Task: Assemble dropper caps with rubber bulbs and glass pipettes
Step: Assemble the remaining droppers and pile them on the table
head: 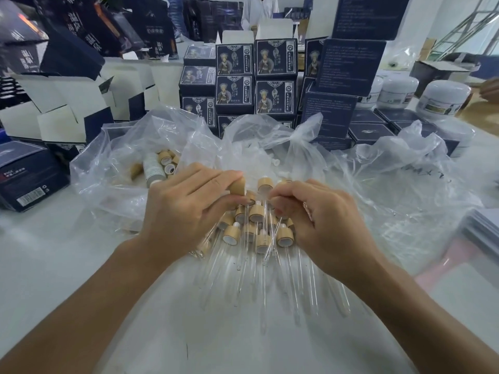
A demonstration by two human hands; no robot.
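Up close, the left hand [186,203] reaches in from the lower left with its back to the camera, fingers curled and pinching a bamboo dropper cap [238,186] between thumb and forefinger. That cap sits at the fingertips, its axis tilted up and slightly to the right. The right hand [321,225] comes in from the lower right, knuckles up, fingers bent down and closed on a thin glass pipette [266,211] that runs nearly upright in the view, just beside the held cap; how the fingertips meet the glass is hard to make out.

Below and between both hands lies a heap of assembled droppers [256,228] on the white desk [67,265], their bamboo collars bunched together under the hands and their clear glass tubes fanning toward the camera. Loose bamboo caps [166,160] rest inside a clear plastic bag [121,157] to the upper left, beside a small grey bottle [151,167]. More crumpled plastic [391,184] spreads to the right. Behind stand stacked dark-blue printed boxes [253,82], open white-lined cartons [67,109] on the left, and white jars [442,99] at the far right.
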